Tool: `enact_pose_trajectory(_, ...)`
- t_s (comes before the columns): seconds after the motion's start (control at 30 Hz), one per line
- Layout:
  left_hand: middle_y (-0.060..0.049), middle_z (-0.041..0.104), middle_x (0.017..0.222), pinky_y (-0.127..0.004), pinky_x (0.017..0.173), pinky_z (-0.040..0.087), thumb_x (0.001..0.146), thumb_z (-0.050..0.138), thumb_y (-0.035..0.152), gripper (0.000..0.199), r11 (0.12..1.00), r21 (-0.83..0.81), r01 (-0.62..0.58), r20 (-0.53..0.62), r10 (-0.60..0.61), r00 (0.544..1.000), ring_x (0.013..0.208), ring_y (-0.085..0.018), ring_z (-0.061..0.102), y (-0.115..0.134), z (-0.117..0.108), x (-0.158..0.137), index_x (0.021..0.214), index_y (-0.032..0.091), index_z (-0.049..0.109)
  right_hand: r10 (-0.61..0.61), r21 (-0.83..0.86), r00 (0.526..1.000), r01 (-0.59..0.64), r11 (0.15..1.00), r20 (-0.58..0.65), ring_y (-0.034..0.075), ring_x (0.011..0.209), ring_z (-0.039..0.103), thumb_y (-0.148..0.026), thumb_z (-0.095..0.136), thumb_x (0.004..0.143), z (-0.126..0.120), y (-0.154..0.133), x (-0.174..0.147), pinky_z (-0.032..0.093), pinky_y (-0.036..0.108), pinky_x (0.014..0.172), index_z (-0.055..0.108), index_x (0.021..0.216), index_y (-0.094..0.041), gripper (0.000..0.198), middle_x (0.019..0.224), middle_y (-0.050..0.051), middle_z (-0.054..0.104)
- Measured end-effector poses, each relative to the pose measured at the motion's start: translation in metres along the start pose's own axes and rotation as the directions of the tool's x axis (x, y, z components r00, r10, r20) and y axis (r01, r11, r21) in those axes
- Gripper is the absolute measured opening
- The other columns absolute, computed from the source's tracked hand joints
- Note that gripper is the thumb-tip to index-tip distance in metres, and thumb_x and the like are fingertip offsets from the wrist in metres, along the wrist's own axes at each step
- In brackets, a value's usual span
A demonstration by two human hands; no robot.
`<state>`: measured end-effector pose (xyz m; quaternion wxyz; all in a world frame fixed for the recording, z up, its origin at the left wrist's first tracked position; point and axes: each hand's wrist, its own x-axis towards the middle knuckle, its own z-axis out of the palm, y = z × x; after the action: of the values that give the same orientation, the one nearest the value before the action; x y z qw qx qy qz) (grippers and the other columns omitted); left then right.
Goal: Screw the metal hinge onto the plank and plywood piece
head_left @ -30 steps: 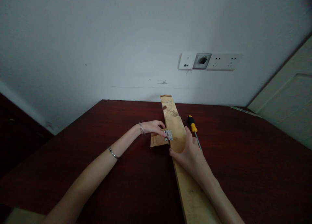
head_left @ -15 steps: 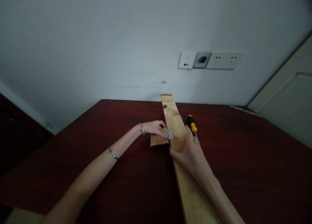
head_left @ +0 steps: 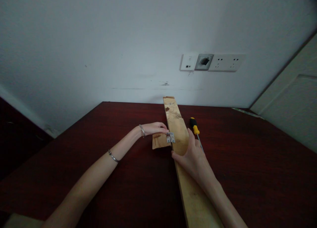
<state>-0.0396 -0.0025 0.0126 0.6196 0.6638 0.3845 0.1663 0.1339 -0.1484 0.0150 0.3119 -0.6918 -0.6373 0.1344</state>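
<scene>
A long pale wooden plank (head_left: 179,130) lies lengthwise over the dark red tabletop. My right hand (head_left: 194,155) spans it, thumb on the left edge and fingers along the right edge. Left of the plank a short wooden board (head_left: 159,141) sits against it at an angle. A small metal hinge (head_left: 170,137) bridges the two pieces, one leaf on each. At the hinge's upper left corner are the fingertips of my left hand (head_left: 156,128), brought together; whatever is between them is too small to make out.
Just right of the plank rests a screwdriver (head_left: 194,125) with a black and yellow handle, its shaft partly behind my right hand. A white wall with sockets (head_left: 226,62) rises behind the table (head_left: 119,122). A pale panel (head_left: 292,92) stands at the right.
My left thumb has lifted off the hinge's left leaf, and the hand has moved slightly up to its far edge. More of the hinge shows. My right hand keeps its hold.
</scene>
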Motion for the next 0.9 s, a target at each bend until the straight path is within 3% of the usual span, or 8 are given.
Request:
enact_pose_trajectory(0.4,0.000,0.066,0.071,-0.023,0.068,0.045,0.061,0.081,0.016,0.036,0.995,-0.086,0.041,-0.029,-0.043,0.999,0.068,-0.009,0.061,-0.004,0.002,0.004,0.084,0.012,0.053,0.057,-0.087,0.998,-0.054,0.995,0.040,0.038,0.107,0.056,-0.044,0.061,0.068,-0.001,-0.002,-0.001,0.046,0.045,0.082,0.012,0.147,-0.015,0.097,0.116,0.019,0.051)
enact_pose_trajectory(0.67,-0.001,0.067,0.080,-0.023,0.068,0.047,0.063,0.078,0.021,0.029,0.994,-0.097,0.048,0.062,-0.042,0.997,0.073,-0.011,0.062,-0.004,-0.006,0.002,0.085,0.012,0.061,0.058,-0.016,0.998,-0.058,0.998,0.037,0.036,0.102,0.059,-0.045,0.063,0.067,0.000,0.000,-0.001,0.047,0.045,0.079,0.014,0.147,-0.016,0.098,0.113,0.018,0.052)
enact_pose_trajectory(0.9,-0.002,0.068,0.080,-0.023,0.066,0.048,0.057,0.079,0.016,0.039,0.978,-0.192,0.084,0.102,-0.065,0.993,0.071,-0.012,0.063,-0.004,-0.012,0.000,0.091,0.012,0.061,0.149,0.051,0.982,-0.155,0.987,0.114,0.036,0.110,0.057,-0.054,0.067,0.061,0.004,0.007,0.008,0.047,0.044,0.081,0.010,0.148,-0.007,0.114,0.121,0.025,0.051)
